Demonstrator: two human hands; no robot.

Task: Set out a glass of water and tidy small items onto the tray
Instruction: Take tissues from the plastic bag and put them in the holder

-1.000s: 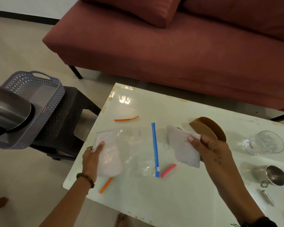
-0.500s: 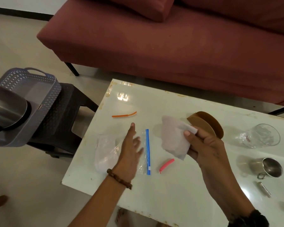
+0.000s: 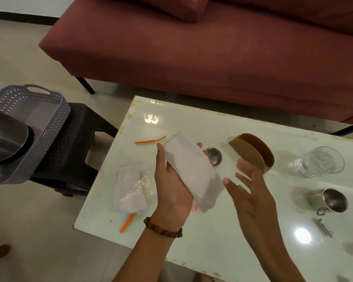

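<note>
Fingers (image 3: 161,153) of left hand (image 3: 171,188) curled round a white napkin (image 3: 192,169), palm up, above middle of desk (image 3: 212,241). Fingers of right hand (image 3: 251,192) spread and relaxed, holding nothing, just beside the napkin's right end, not clearly touching it. Beaded bracelet (image 3: 163,228) on left wrist.

Lying on the desk near left edge: clear plastic bag (image 3: 130,190) with white napkins inside, one orange strip (image 3: 127,222) sticking out from under it toward front edge. Second orange strip (image 3: 150,141) nearer far left corner. Small pink piece (image 3: 196,207) visible under the held napkin. Small steel bowl (image 3: 213,156) behind the napkin, partly hidden. Brown napkin holder (image 3: 253,151) standing upright, behind right hand. Empty glass (image 3: 320,161) lying on its side toward right edge. Steel mug (image 3: 330,200) on its side in front of the glass, small metal piece (image 3: 325,227) near it.

Grey tray (image 3: 49,127) on a black stool (image 3: 75,151) on floor, well apart from desk's left edge, with steel jug (image 3: 4,137) sitting in it.
</note>
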